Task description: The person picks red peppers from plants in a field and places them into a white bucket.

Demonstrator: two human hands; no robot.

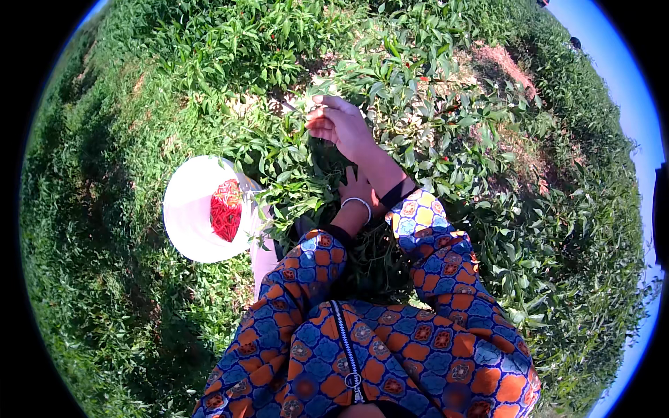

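Observation:
My left hand (357, 189), with a pale bangle at its wrist, reaches low into the shaded leaves of a chili pepper plant (285, 180); its fingers are partly hidden, and whether it holds anything cannot be told. Above and in front of it, my right hand (339, 123) is raised over the foliage with its fingers curled, and it is unclear if something lies between them. A white plastic bucket (191, 230) stands left of my hands, tilted in view, with a heap of red chili peppers (226, 211) inside. Several red chilies show among the leaves at the upper right.
Dense green pepper plants (251, 47) surround me on all sides. Reddish bare soil (504, 65) shows between plants at the upper right. Part of my light-coloured trouser leg (264, 256) is beside the bucket.

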